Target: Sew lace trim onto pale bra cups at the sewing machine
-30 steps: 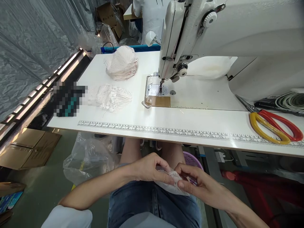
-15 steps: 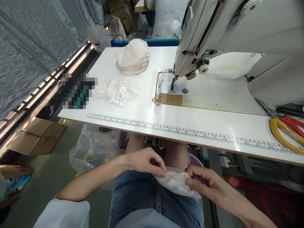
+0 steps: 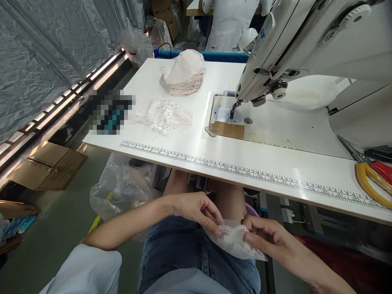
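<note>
A small white lace piece (image 3: 231,243) lies over my lap, held up between both hands. My left hand (image 3: 200,210) pinches its upper left edge with thumb and fingers. On the other side, my right hand (image 3: 269,237) grips the right part, thumb on top and fingers behind. Beyond them, on the white table (image 3: 183,153), lie loose lace pieces (image 3: 167,116) and a stack of pale, cup-shaped fabric pieces (image 3: 185,73). The sewing machine (image 3: 275,61) stands to the right, its presser foot (image 3: 233,112) above the needle plate.
A printed ruler (image 3: 245,171) runs along the table's front edge. Yellow-handled scissors (image 3: 366,179) and a red-handled tool (image 3: 382,169) lie at the right. Below left are a clear plastic bag (image 3: 122,183) and a cardboard box (image 3: 49,165). Grey sheeting (image 3: 61,36) hangs at the left.
The view has shifted slightly, so the table and machine sit further right. Both hands keep hold of the lace piece, which looks a little more folded.
</note>
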`<action>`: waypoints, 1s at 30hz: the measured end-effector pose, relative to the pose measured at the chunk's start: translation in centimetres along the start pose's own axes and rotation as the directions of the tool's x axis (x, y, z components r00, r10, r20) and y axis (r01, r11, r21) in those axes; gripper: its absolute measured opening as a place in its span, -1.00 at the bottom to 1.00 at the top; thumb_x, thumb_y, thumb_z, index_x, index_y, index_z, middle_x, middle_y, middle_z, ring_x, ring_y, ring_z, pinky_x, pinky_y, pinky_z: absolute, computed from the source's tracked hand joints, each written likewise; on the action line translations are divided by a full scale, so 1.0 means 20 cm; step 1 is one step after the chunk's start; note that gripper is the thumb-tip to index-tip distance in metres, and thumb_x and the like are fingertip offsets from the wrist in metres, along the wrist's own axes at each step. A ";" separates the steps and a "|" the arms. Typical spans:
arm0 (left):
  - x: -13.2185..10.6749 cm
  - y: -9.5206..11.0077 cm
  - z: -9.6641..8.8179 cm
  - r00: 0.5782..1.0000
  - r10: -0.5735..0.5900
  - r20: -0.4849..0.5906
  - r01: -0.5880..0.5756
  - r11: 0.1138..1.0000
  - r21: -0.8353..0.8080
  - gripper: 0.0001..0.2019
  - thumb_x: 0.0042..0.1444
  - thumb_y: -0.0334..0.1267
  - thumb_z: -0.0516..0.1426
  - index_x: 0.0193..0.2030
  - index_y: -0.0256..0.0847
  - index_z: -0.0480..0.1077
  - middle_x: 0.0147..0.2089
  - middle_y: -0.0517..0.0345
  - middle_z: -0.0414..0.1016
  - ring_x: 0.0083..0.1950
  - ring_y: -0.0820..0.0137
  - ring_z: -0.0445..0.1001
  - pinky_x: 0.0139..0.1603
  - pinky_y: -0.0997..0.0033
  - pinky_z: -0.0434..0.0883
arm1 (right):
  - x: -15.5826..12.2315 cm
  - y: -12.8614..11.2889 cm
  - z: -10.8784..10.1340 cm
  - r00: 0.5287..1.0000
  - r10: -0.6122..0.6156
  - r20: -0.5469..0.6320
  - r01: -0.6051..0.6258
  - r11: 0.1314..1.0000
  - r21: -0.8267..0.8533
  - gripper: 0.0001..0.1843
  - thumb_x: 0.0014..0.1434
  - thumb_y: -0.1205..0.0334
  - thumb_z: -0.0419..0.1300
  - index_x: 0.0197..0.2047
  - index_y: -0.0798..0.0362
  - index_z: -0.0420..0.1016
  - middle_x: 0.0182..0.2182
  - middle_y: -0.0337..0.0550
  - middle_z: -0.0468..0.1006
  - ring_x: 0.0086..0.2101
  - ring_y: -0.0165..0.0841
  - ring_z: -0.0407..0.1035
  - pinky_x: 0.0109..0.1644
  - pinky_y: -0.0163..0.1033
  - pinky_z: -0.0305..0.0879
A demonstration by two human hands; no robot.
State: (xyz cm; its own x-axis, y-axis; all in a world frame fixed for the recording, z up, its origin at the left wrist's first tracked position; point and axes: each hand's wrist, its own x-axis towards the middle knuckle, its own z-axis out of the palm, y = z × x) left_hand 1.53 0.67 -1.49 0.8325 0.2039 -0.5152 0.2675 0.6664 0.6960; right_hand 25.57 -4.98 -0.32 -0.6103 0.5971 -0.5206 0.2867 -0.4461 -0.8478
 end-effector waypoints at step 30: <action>-0.15 0.80 -0.09 0.888 0.309 -0.339 -0.001 0.740 0.672 -0.74 -0.16 -0.13 0.29 -0.46 -0.31 0.46 -0.55 0.27 0.35 -0.51 0.55 0.24 -0.53 0.58 0.15 | 0.28 -0.60 -0.16 0.870 -0.387 -0.305 0.228 0.865 -0.446 -0.60 0.21 -0.05 0.01 -0.53 0.01 0.10 -0.67 -0.38 0.13 -0.63 -0.48 0.05 -0.56 -0.36 -0.01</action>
State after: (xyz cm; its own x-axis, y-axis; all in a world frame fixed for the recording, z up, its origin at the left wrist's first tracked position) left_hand 2.43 12.12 10.32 0.6576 0.6306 -0.4122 0.5237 0.0108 0.8519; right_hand 21.03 5.91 6.64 -0.4165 0.8956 -0.1561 0.4385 0.0475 -0.8975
